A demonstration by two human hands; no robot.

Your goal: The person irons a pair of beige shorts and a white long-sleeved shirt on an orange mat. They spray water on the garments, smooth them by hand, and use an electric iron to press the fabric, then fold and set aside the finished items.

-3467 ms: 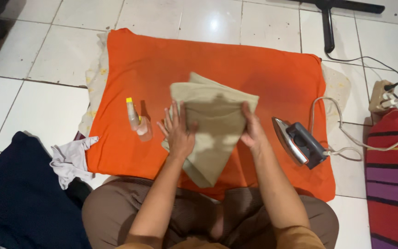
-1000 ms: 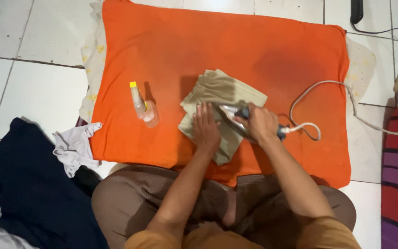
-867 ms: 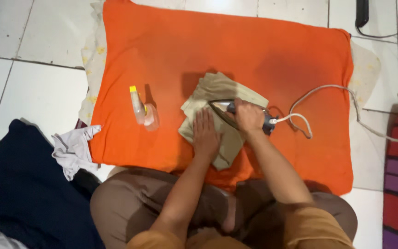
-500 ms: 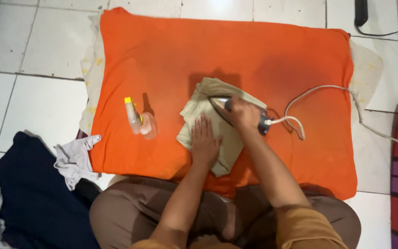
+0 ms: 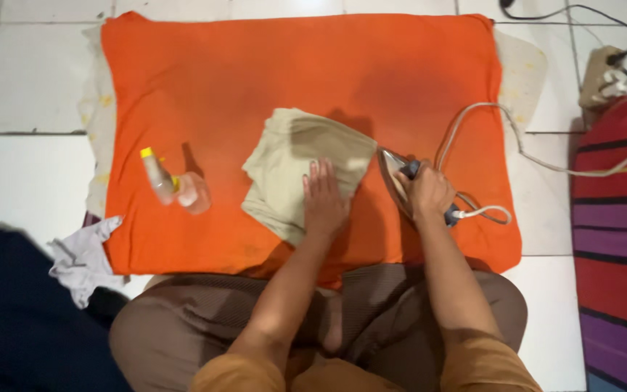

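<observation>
A folded khaki garment (image 5: pixel 295 163) lies at the centre of the frame on an orange cloth (image 5: pixel 212 80) spread over the tiled floor (image 5: pixel 23 167). The left hand (image 5: pixel 324 199) rests flat on the garment's lower right part, fingers together and stretched, pinning it and gripping nothing. Just right of the garment, the right hand (image 5: pixel 426 190) is closed around the handle of an electric iron (image 5: pixel 408 185), which is tipped on edge with its soleplate facing the fabric; whether the plate touches the orange cloth is hard to tell from this angle.

The step in hand looks like pressing the folded piece, with the iron off its right edge. The next pass would call for laying the soleplate flat and keeping the left fingers out of its path.

The iron's white cord (image 5: pixel 502 138) loops right toward a power strip (image 5: pixel 600 72) in the upper right. A small spray bottle with a yellow cap (image 5: pixel 172 185) lies left of the garment. A striped red and purple textile (image 5: pixel 618 239) fills the right edge, and dark blue cloth (image 5: pixel 16 319) with a pale rag (image 5: pixel 81 254) sits lower left.
</observation>
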